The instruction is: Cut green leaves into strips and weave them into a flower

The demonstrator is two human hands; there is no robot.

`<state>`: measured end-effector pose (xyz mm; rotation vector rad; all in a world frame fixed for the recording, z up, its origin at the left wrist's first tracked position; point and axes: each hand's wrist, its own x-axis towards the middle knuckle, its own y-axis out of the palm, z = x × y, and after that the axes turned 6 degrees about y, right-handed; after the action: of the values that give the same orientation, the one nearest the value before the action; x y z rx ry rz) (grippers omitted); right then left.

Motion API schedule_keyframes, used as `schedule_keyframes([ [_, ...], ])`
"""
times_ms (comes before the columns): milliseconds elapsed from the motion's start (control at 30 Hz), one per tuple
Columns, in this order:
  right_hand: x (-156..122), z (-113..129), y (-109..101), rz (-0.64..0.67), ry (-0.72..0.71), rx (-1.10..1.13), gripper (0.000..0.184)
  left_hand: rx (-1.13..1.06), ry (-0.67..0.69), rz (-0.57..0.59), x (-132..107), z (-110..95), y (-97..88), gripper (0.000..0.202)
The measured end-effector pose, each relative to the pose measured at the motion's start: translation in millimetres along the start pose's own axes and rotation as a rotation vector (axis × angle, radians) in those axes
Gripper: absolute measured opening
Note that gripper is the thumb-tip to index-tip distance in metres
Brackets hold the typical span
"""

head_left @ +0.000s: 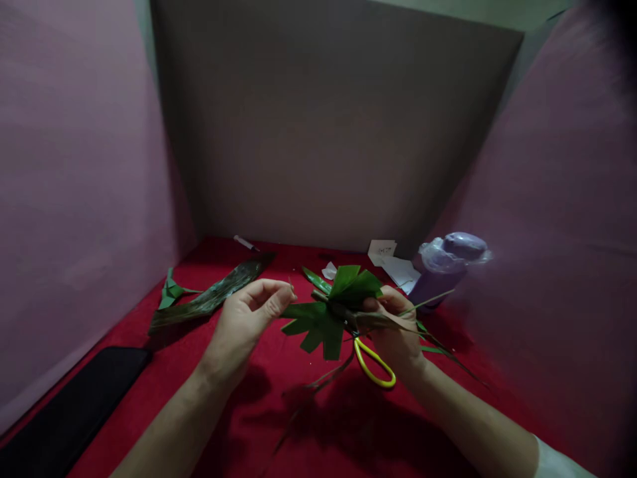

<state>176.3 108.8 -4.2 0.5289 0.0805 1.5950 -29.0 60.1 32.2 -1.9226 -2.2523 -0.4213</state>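
A green leaf piece (pixel 318 326), cut and folded into fan-like lobes, is up in front of me above the table. My right hand (pixel 395 325) is closed around its stem side, where thin brown and green strips stick out. At its left, the thumb and fingers of my left hand (pixel 256 309) pinch a narrow end of the leaf. A thin tip shows above those fingers. Yellow-handled scissors (pixel 374 364) appear just beneath the leaf, near my right hand; their blades are mostly hidden.
On the red table (pixel 164 392) lie a long dark leaf (pixel 209 299), a small folded leaf (pixel 170 289) and a syringe-like white object (pixel 245 243). Right of centre are white papers (pixel 401 272) and a purple container (pixel 438 282) with plastic wrap. A black mat (pixel 79 405) lies at left; walls enclose three sides.
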Motion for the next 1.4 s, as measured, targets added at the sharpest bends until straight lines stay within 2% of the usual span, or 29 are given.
schedule_keyframes([
  [100,-2,7,1,-0.042,-0.09,-0.037,0.014,-0.033,-0.02,0.022,-2,0,1.9,0.022],
  [167,-3,9,1,-0.06,-0.139,-0.047,0.014,-0.004,0.043,0.041,-3,1,2.8,0.022],
  [267,-4,9,-1,-0.008,-0.25,-0.066,0.011,0.091,0.268,0.049,-5,4,3.0,0.012],
  [400,-4,5,-6,0.13,-0.318,-0.108,0.003,0.2,0.539,0.058,-8,1,0.7,0.017],
  [467,-3,2,-9,0.211,-0.285,-0.12,0.019,0.276,0.653,0.058,-9,-3,-1.8,0.021],
  [567,4,-3,-13,0.291,-0.17,-0.116,0.057,0.412,0.812,0.055,-11,-8,-7.0,0.026],
  [633,14,-6,-17,0.265,-0.004,-0.052,0.075,0.513,0.896,0.057,-10,-10,-10.7,0.027],
  [700,27,-3,-20,0.194,0.146,-0.006,0.08,0.607,0.942,0.055,-10,-10,-13.7,0.026],
  [767,37,7,-22,0.119,0.16,-0.099,0.065,0.674,0.962,0.056,-10,-9,-15.4,0.025],
  [833,40,23,-21,0.047,0.062,-0.293,0.04,0.71,0.976,0.078,-10,-8,-15.1,0.025],
  [900,34,43,-16,0.091,-0.026,-0.472,0.031,0.737,0.996,0.1,-12,-7,-12.4,0.026],
  [933,28,52,-12,0.183,-0.052,-0.553,0.029,0.748,1.002,0.115,-12,-7,-10.3,0.026],
  [1000,14,67,-3,0.358,-0.098,-0.672,0.031,0.756,1.003,0.148,-14,-7,-5.2,0.025],
  [1033,7,71,2,0.394,-0.111,-0.707,0.034,0.757,0.998,0.17,-15,-6,-2.6,0.024],
  [1167,-7,75,10,0.491,-0.07,-0.812,0.043,0.758,0.96,0.248,-18,-5,4.9,0.018],
  [1267,-6,73,8,0.545,-0.023,-0.805,0.04,0.771,1.014,0.274,-20,-8,8.1,0.018],
  [1400,-3,72,5,0.549,-0.017,-0.764,0.032,0.8,1.086,0.287,-22,-14,13.2,0.02],
])
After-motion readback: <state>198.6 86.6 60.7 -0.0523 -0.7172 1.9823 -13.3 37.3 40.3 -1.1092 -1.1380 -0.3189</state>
